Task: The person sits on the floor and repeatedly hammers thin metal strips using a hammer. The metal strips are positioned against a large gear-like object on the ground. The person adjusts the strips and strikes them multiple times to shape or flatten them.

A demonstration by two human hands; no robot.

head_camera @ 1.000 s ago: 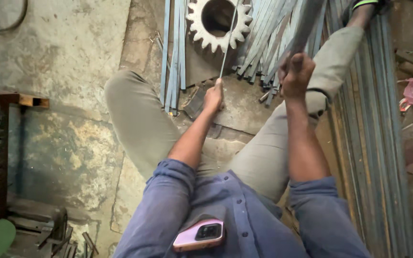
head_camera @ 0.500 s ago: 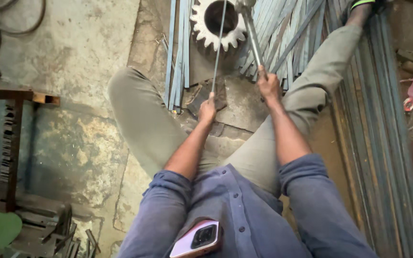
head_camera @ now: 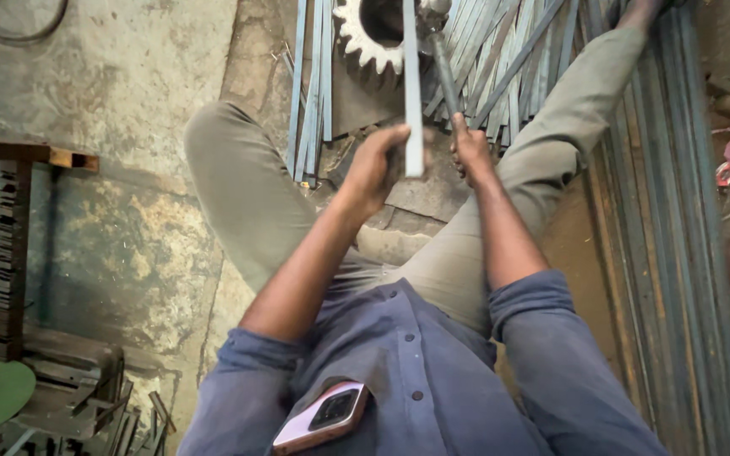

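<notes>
Since half a second ago both hands have drawn closer together and sit higher in the view, and the flat metal strip (head_camera: 413, 93) now stands nearly vertical between them instead of leaning toward 1 o'clock. The left hand (head_camera: 375, 169) has its fingers closed around the lower end of that pale strip, just below the middle of the top edge. The strip runs up toward 12 o'clock, crossing the large toothed gear (head_camera: 371, 42) that lies on the floor at the top of the view.

Just to the right, at about 1 o'clock from the left hand, the right hand (head_camera: 471, 152) is wrapped tight around the dark handle of a hammer (head_camera: 443, 72). The handle rises toward 12 o'clock and its head sits beside the strip, near the gear's rim; whether the head touches the strip cannot be told.

Around the gear, from 11 to 2 o'clock, lie loose blue-grey metal strips (head_camera: 313, 84) fanned across the concrete floor (head_camera: 128, 84). Long steel bars (head_camera: 678, 211) run along the right side at 3 o'clock. The person's bent legs in olive trousers spread to either side of the hands. A phone (head_camera: 323, 416) with a pink case pokes from the shirt pocket at 6 o'clock. A dark metal stand (head_camera: 10, 236) is at 9 o'clock.
</notes>
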